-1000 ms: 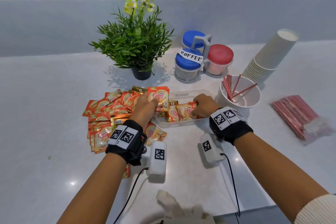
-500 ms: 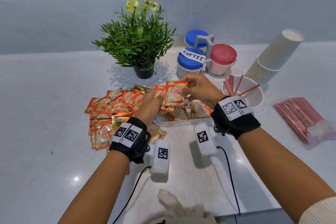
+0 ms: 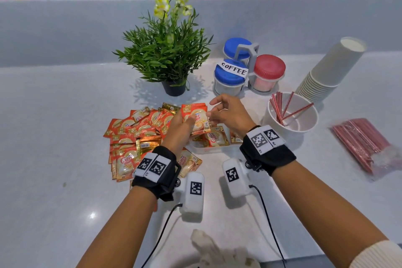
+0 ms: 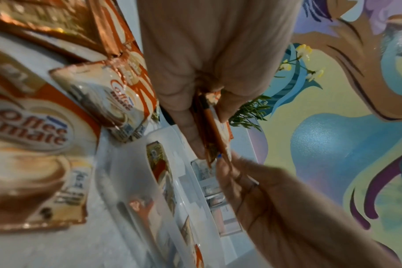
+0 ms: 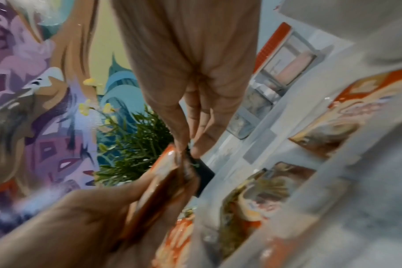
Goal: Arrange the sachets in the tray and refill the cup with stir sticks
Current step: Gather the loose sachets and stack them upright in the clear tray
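My left hand [image 3: 187, 119] grips a small stack of orange creamer sachets [image 3: 195, 118] upright above the clear plastic tray [image 3: 196, 148]. My right hand [image 3: 212, 115] meets it from the right, thumb and fingertips pinching the stack's edge; the right wrist view shows this pinch [image 5: 187, 146] on the sachets [image 5: 163, 181]. In the left wrist view the stack [image 4: 215, 130] is seen edge-on between my fingers. A few sachets [image 3: 215, 138] lie in the tray. A loose pile of sachets [image 3: 134, 135] lies left of it. The white cup [image 3: 291, 128] holds a few red stir sticks [image 3: 280, 106].
A wrapped pack of red stir sticks [image 3: 361, 141] lies at the right. Behind stand a potted plant [image 3: 167, 54], a rack of lidded jars [image 3: 245, 69] and a leaning stack of paper cups [image 3: 326, 72]. A low wall closes the back.
My right hand lifted a sachet out of the tray and brought it against the ones in my left hand. My left hand rose off the pile with its sachets.
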Motion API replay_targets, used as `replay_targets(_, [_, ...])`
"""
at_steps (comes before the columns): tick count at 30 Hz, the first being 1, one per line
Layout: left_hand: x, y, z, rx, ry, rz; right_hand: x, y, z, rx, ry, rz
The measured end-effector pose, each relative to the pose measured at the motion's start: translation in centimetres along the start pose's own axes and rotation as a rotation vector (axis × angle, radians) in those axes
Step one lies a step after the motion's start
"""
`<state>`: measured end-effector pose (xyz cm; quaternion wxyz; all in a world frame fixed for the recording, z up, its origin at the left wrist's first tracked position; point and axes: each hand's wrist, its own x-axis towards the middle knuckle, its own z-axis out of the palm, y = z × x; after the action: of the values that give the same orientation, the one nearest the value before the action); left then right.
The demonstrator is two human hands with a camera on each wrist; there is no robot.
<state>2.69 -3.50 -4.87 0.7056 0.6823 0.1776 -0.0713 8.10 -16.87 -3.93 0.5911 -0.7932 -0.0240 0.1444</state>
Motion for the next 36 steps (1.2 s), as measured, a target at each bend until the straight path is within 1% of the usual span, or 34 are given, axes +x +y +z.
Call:
replay_targets(1, [0.0, -0.1, -0.2, -0.004, 0.021, -0.013, 0.0, 0.3, -0.2, -0.061, 0.000, 0.003])
replay_targets(2, [0.2, -0.3, -0.5, -0.004, 0.029, -0.014, 0.0, 0.6, -0.4, -0.183, -0.018, -0.001])
replay_targets(3, [0.2, -0.4, -0.7, -0.007, 0.023, -0.016, 0.0, 1.0, -0.5, -0.337, -0.065, -0.005])
replay_targets(5, [0.5, -0.8, -1.2, -0.022, 0.027, -0.032, -0.2, 1.7, -0.5, -0.658, -0.215, -0.011])
replay_targets(6, [0.7, -1.0, -1.3, -0.021, 0.031, -0.032, -0.3, 1.9, -0.4, -0.793, -0.284, -0.019])
replay_targets(7, [0.8, -1.1, -1.4, -0.022, 0.037, -0.041, -0.5, 2.0, -0.2, -0.893, -0.322, -0.030])
replay_targets(9, [0.8, -0.9, -1.3, -0.027, 0.039, -0.051, -0.7, 1.9, 0.1, -0.976, -0.320, -0.019])
replay_targets(11, [0.5, -0.5, -1.3, -0.041, 0.032, -0.044, -0.7, 2.0, 0.2, -0.993, -0.285, -0.001])
replay_targets(13, [0.2, -0.1, -1.2, -0.037, 0.037, -0.041, -0.6, 2.1, 0.1, -0.994, -0.273, 0.008])
replay_targets(15, [0.3, -0.2, -1.3, -0.025, 0.063, -0.030, -0.4, 2.0, -0.4, -0.933, -0.249, -0.023])
replay_targets(18, [0.6, -0.5, -1.6, -0.018, 0.086, -0.010, -0.2, 1.2, -1.6, -0.704, -0.102, -0.050])
replay_targets(20, [0.7, -0.8, -1.6, 0.006, 0.092, -0.002, -0.2, 0.6, -2.3, -0.508, -0.014, -0.050])
replay_targets(22, [1.0, -1.3, -1.5, 0.036, 0.102, 0.001, -0.5, 0.2, -2.2, -0.275, 0.006, -0.030])
replay_targets(23, [1.0, -1.3, -1.3, 0.039, 0.101, -0.005, -0.6, 0.0, -2.0, -0.202, -0.004, -0.019])
replay_targets(24, [1.0, -1.4, -1.0, 0.032, 0.093, -0.021, -0.7, -0.1, -1.7, -0.178, -0.016, -0.011])
replay_targets(27, [0.6, -0.5, 0.0, -0.043, 0.075, -0.045, -0.7, 0.0, -0.3, -0.254, -0.037, 0.014])
replay_targets(30, [0.3, -0.2, 0.4, -0.110, 0.086, -0.047, -0.6, 0.4, 0.9, -0.267, -0.002, 0.013])
replay_targets(34, [0.6, -0.9, 0.2, -0.031, 0.051, 0.018, -0.8, 0.7, 1.8, -0.241, 0.006, 0.000])
replay_targets(36, [0.8, -0.9, 0.1, -0.010, 0.058, 0.027, -0.7, 0.6, 1.8, -0.194, 0.004, 0.017])
